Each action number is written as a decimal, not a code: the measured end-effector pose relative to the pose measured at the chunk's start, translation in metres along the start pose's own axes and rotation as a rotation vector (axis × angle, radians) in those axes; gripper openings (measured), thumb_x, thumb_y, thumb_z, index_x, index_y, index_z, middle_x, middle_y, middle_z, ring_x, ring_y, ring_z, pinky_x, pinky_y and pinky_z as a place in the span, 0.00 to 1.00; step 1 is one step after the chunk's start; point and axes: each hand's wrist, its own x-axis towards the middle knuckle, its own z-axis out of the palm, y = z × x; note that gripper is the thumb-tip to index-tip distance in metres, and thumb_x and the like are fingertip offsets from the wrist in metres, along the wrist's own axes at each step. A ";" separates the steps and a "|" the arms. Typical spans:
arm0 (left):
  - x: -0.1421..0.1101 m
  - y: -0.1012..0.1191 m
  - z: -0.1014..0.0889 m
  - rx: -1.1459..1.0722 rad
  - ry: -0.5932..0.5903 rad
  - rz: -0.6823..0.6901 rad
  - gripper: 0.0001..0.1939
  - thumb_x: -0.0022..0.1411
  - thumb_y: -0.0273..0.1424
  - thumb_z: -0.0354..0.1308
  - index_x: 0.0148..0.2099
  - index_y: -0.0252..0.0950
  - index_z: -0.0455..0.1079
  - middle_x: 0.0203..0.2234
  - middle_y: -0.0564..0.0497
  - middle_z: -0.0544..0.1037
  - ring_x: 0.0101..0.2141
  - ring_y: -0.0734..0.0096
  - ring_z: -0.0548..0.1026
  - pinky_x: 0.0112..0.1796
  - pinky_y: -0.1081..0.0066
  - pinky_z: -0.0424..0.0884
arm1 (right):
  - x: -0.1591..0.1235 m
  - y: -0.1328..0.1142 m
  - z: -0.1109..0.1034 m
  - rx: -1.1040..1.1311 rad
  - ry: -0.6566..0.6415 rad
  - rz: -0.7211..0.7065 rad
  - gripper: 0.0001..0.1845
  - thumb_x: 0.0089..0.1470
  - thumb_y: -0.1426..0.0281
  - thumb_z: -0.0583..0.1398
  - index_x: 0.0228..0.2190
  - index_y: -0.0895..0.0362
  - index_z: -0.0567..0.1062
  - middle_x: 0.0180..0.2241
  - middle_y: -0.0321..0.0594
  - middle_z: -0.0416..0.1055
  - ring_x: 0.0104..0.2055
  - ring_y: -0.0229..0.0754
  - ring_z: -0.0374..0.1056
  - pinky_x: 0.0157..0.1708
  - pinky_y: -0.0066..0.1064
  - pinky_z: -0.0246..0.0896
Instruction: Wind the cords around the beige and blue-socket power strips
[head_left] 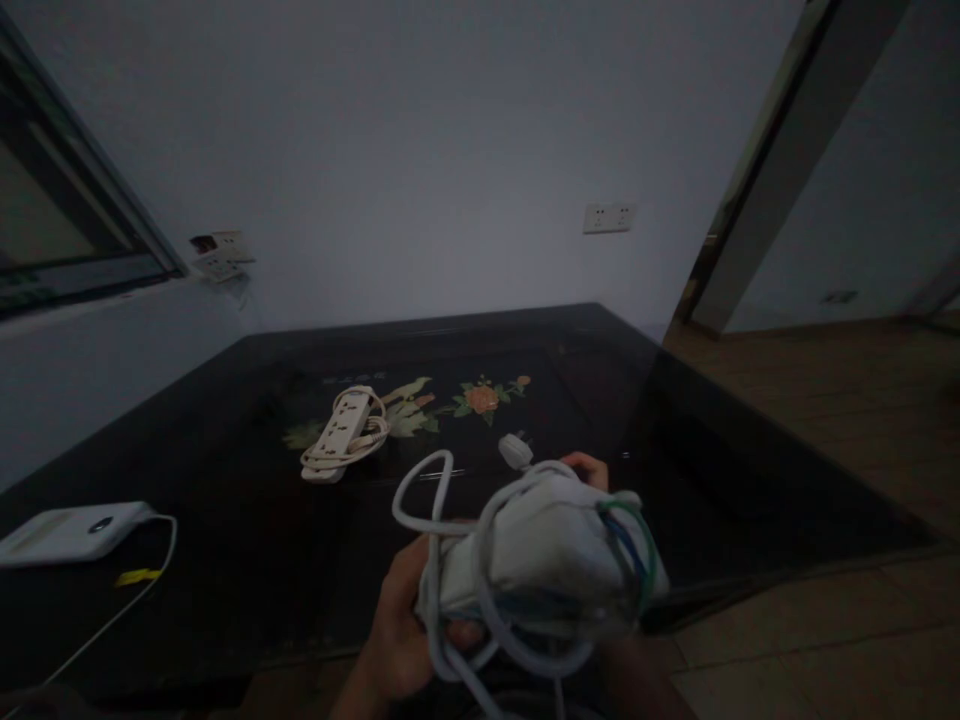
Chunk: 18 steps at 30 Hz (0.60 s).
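Observation:
Close in front of me, above the table's near edge, both hands hold a bulky white bundle with a thick cord looped around it. It is blurred, and I cannot make out what is inside. Green and blue strands show at its right end. A white plug on the cord sticks out beyond its far side. My left hand grips the left end, its thumb on the near side. My right hand is mostly hidden behind the bundle; a few bent fingers show at its far side.
On the black, flower-patterned table lies a white power strip wrapped in its cord. A white device with a thin cable rests at the left, near a yellow scrap. Wall sockets are behind; tiled floor lies right.

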 end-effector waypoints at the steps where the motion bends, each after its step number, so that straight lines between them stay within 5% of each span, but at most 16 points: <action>1: -0.002 0.003 0.003 0.013 -0.065 0.016 0.28 0.36 0.36 0.72 0.44 0.44 0.78 0.41 0.45 0.80 0.44 0.46 0.75 0.47 0.59 0.69 | 0.001 -0.002 0.000 0.059 -0.005 0.049 0.25 0.51 0.65 0.59 0.50 0.49 0.59 0.30 0.40 0.73 0.28 0.46 0.72 0.25 0.35 0.68; 5: -0.007 0.011 0.012 0.047 -0.190 0.016 0.25 0.39 0.38 0.71 0.45 0.45 0.79 0.42 0.43 0.80 0.44 0.46 0.74 0.47 0.57 0.69 | 0.009 -0.010 -0.002 0.337 -0.109 0.187 0.32 0.50 0.62 0.61 0.54 0.50 0.57 0.21 0.32 0.70 0.22 0.44 0.71 0.22 0.34 0.67; 12: -0.001 0.006 0.021 -0.284 0.127 -0.175 0.34 0.31 0.47 0.72 0.43 0.38 0.77 0.36 0.45 0.81 0.42 0.46 0.76 0.45 0.58 0.71 | 0.012 -0.025 -0.021 0.673 -0.170 0.351 0.43 0.37 0.66 0.69 0.54 0.46 0.59 0.33 0.37 0.75 0.31 0.44 0.73 0.31 0.34 0.69; 15: 0.004 0.014 0.029 -0.497 0.227 -0.279 0.33 0.32 0.47 0.72 0.41 0.36 0.75 0.29 0.46 0.80 0.37 0.50 0.78 0.38 0.61 0.75 | 0.016 -0.023 -0.026 0.740 -0.139 0.357 0.41 0.42 0.60 0.67 0.55 0.44 0.57 0.37 0.37 0.75 0.34 0.42 0.74 0.41 0.38 0.68; 18: 0.006 0.020 0.036 -0.596 0.239 -0.342 0.29 0.35 0.45 0.72 0.39 0.34 0.74 0.25 0.47 0.79 0.28 0.57 0.78 0.28 0.68 0.75 | 0.022 -0.015 -0.026 0.720 -0.011 0.310 0.34 0.46 0.64 0.66 0.53 0.44 0.60 0.34 0.34 0.75 0.29 0.36 0.73 0.38 0.34 0.69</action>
